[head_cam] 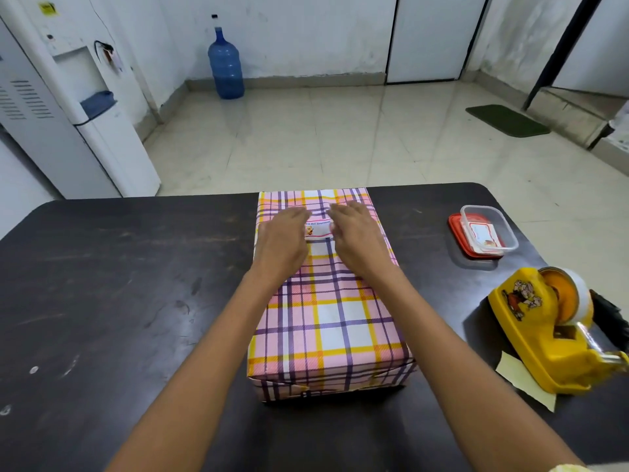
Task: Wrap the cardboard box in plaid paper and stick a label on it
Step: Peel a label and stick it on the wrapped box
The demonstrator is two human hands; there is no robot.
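On the dark surface (119, 284): I see the box (326, 301), wrapped in plaid paper (335, 330), standing lengthwise away from me near the middle, its far end at the surface's far edge.
Wrapping: pink, white, yellow and purple checks cover every face of the box that I can see; folded flaps meet on the near end.
Label (318, 229): a small white sticker with a red border and a little cartoon figure lies on top of the box, toward its far end.
Left hand (280, 240): fingers straight and together, palm down on the box top, just left of the label; it grips nothing.
Right hand (357, 236): likewise flat with fingers extended, palm down just right of the label, thumb at the label's right edge; it holds nothing. Whether it presses the label itself I cannot tell.
Container (488, 229): a clear plastic tub sits right of the box, well apart from it, resting on a red lid (454, 226); spare labels (483, 237) lie inside.
Tape dispenser (544, 328): yellow, with a roll mounted, at the surface's right edge, nearer to me than the container.
Paper scrap (520, 379): a pale piece lies at the dispenser's near end, partly under it.
Floor (340, 137): pale tiles beyond the surface, with a blue water bottle (225, 64) against the far wall, a white water dispenser (78, 107) at the left and a green mat (507, 120) at the right.
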